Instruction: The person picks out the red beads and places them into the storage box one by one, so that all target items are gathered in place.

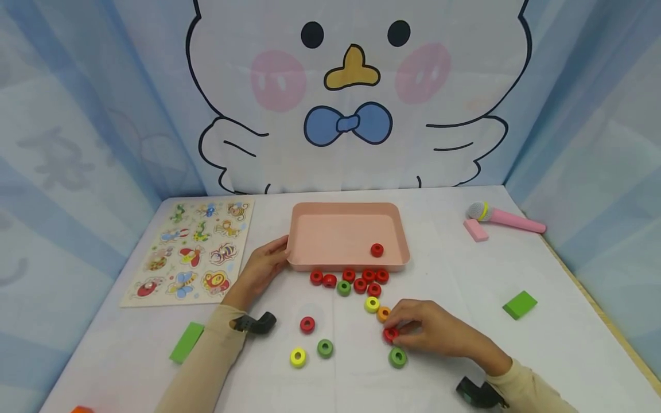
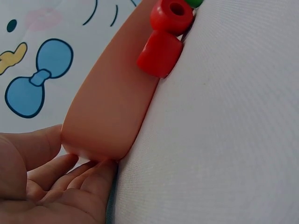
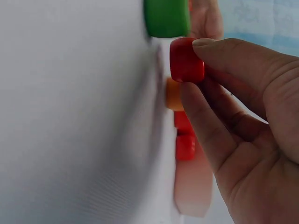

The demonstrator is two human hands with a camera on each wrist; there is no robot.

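Evidently the right hand (image 1: 439,332) was pinching a red ring (image 1: 390,334) between thumb and fingertips, just off the white tablecloth (image 1: 516,355); the right wrist view showed the bead clamped by its curved outer wall, a grip that suits so short and squat a cylinder. It looked like smooth painted wood, though the blur made the material hard to judge. Just beyond that hand's fingertips lay an orange ring (image 1: 384,313) and a yellow ring (image 1: 372,304), and right below its knuckles a green ring (image 1: 397,357).

The left hand (image 1: 260,269) rested with relaxed, fairly straight fingers against the near left corner of the pink tray (image 1: 310,229), apparently steadying it; the left wrist view showed fingertips touching its rounded, matte plastic wall, not curled around it. One red bead (image 1: 377,250) sat inside the tray, well to the right of that hand. A cluster of red rings (image 1: 356,278) with one green one was pressed along the tray's near wall, between the two hands.

Farther from the right hand lay a green block (image 1: 519,304) and a pink toy microphone (image 1: 503,217). Just left of the left hand lay a flat insect puzzle board (image 1: 193,252), and by its forearm another green block (image 1: 187,342).
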